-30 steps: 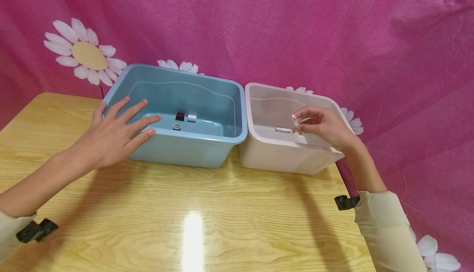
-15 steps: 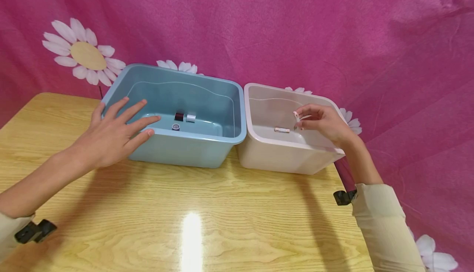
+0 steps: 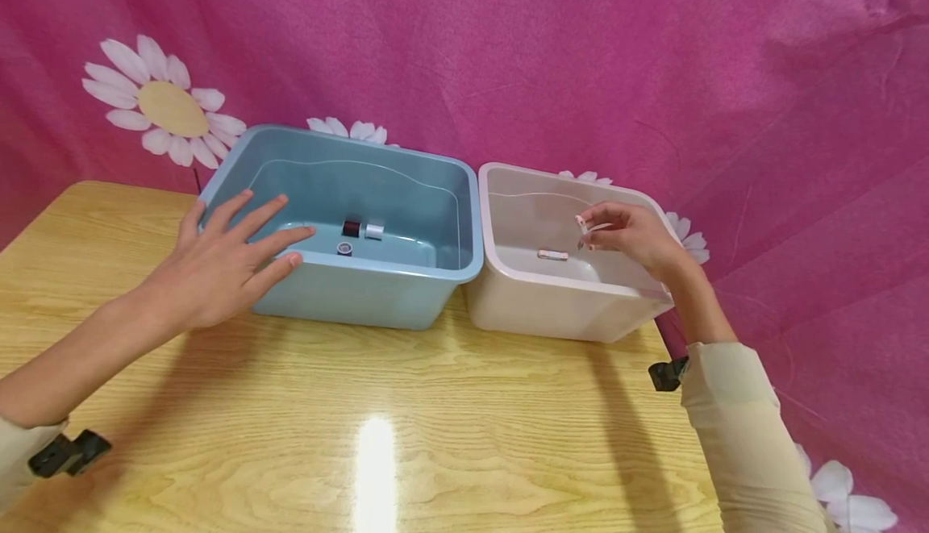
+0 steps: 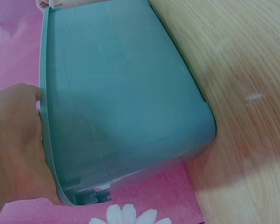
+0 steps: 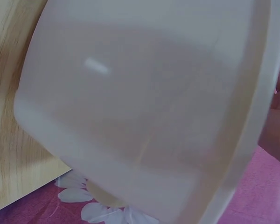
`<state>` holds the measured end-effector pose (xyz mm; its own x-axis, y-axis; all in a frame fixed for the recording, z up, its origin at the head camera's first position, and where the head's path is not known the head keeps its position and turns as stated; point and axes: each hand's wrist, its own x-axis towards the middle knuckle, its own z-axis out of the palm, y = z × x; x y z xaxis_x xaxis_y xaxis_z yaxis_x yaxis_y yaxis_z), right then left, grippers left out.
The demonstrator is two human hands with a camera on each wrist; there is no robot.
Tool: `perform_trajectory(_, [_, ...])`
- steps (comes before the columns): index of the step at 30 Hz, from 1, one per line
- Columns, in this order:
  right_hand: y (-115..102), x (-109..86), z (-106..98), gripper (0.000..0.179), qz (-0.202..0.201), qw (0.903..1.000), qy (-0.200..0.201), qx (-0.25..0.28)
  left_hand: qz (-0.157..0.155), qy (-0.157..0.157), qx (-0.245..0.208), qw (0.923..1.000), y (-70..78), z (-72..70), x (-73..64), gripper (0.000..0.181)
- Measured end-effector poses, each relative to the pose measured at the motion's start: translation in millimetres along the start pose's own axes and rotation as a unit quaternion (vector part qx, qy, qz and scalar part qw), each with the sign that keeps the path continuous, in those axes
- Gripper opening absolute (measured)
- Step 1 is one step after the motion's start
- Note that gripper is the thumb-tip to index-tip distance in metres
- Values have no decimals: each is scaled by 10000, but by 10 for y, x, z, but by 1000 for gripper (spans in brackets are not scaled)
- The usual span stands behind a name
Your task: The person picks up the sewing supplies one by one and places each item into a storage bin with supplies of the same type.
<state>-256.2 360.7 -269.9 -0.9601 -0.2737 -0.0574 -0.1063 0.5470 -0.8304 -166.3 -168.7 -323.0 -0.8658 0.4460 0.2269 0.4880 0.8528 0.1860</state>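
In the head view, my left hand (image 3: 218, 263) spreads its fingers over the near left rim of a blue plastic bin (image 3: 348, 295). The left wrist view shows that hand (image 4: 18, 144) right at the rim. My right hand (image 3: 635, 239) is above a pale pink bin (image 3: 559, 307), pinching a small, slim white object (image 3: 581, 224) with reddish marks between thumb and fingers. Its kind I cannot tell. On that bin's floor lies a small white bar (image 3: 553, 256) with orange ends. The right wrist view mostly shows the pink bin's outer wall (image 5: 130, 102), which hides the held object.
Inside the blue bin lie a dark red cylinder (image 3: 352, 229), a white one (image 3: 374, 231) and a small piece with a round grey end (image 3: 344, 249). Both bins stand side by side on a wooden table (image 3: 472, 428), before a pink flowered cloth (image 3: 450, 57).
My right hand has drawn slightly upward over the pink bin, still pinching the small white object, and its forearm has shifted a little left. My left hand stays in place.
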Motion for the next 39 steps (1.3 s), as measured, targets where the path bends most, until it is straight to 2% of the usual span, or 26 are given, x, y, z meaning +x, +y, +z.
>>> perform_trajectory(5, [64, 72, -20, 22, 119, 9999, -33, -72, -5, -19, -29, 10000, -2, -3, 2, 52])
perform_trajectory(14, [116, 171, -28, 24, 225, 9989, -183, -375, 5, -3, 11, 10000, -3, -2, 1, 51])
perform_trajectory(27, [164, 303, 31, 29, 27, 9949, -266, -975, -19, -5, 22, 10000, 1, 4, 2, 52])
perform_trajectory(39, [177, 348, 67, 26, -99, 9940, -287, -1046, -51, -102, 0, 9999, 3, -4, 9, 53])
